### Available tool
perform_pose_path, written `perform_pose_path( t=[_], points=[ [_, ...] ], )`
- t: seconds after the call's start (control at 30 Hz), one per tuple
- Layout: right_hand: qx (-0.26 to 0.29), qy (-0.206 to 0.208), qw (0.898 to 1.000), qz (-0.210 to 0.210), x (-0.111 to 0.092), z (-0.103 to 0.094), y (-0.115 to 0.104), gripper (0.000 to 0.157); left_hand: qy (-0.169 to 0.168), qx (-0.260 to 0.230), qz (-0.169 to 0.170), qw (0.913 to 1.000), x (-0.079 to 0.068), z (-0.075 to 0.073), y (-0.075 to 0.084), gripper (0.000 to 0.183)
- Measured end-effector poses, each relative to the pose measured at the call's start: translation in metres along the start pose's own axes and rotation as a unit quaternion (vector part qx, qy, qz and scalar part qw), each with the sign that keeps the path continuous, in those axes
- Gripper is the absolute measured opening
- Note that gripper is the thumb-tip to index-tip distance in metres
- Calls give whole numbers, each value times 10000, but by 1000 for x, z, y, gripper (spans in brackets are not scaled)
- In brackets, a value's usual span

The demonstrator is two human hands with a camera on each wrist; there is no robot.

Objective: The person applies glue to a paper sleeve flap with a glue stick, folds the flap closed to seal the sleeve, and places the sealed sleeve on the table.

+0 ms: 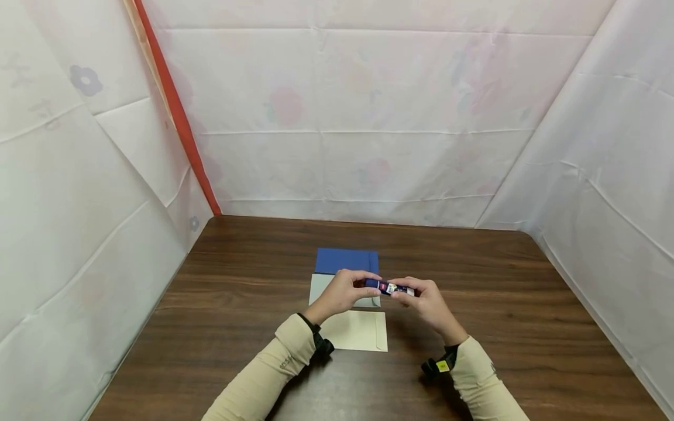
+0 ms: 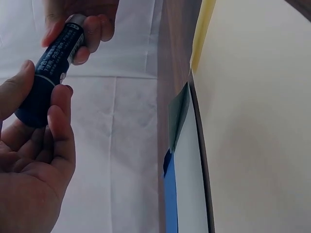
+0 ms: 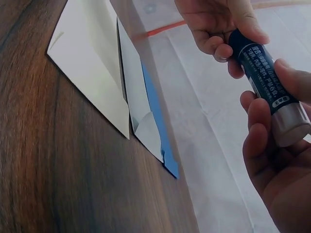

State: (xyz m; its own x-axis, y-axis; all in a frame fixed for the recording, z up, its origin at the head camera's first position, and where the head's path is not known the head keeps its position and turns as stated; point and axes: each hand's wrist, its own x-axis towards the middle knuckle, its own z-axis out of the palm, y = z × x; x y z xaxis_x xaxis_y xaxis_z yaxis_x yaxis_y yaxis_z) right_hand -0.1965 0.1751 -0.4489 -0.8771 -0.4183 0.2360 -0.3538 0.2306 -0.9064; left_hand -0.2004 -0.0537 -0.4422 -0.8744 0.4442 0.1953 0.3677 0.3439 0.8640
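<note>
A dark blue glue stick (image 1: 389, 287) with white print is held level above the table between both hands. My left hand (image 1: 343, 292) pinches its dark cap (image 2: 36, 102) between thumb and fingers. The right hand (image 1: 427, 304) grips the tube near its pale grey base (image 3: 290, 125). In both wrist views the cap sits on the tube. Below the hands lie a blue envelope (image 1: 344, 260), a pale grey-green envelope (image 1: 319, 287) partly behind the left hand, and a cream envelope (image 1: 358, 331) nearest me.
The dark wood table (image 1: 237, 280) stretches out on both sides of the envelopes. White printed sheets (image 1: 368, 117) hang behind it and along the sides, with a red strip (image 1: 181, 117) at the back left. Black wrist cameras (image 1: 322, 345) sit on both wrists.
</note>
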Motion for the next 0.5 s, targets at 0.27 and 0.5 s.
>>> perform_pose_path(
  t=[0.27,0.5],
  points=[
    [7,36,10000,44,4,0,-3,23,-5,66,38,10000,3,-2,-1,31],
    [-97,37,9999,101,3,4,0,25,155,-217,-149,9995,-2,-1,-6,41]
  ],
)
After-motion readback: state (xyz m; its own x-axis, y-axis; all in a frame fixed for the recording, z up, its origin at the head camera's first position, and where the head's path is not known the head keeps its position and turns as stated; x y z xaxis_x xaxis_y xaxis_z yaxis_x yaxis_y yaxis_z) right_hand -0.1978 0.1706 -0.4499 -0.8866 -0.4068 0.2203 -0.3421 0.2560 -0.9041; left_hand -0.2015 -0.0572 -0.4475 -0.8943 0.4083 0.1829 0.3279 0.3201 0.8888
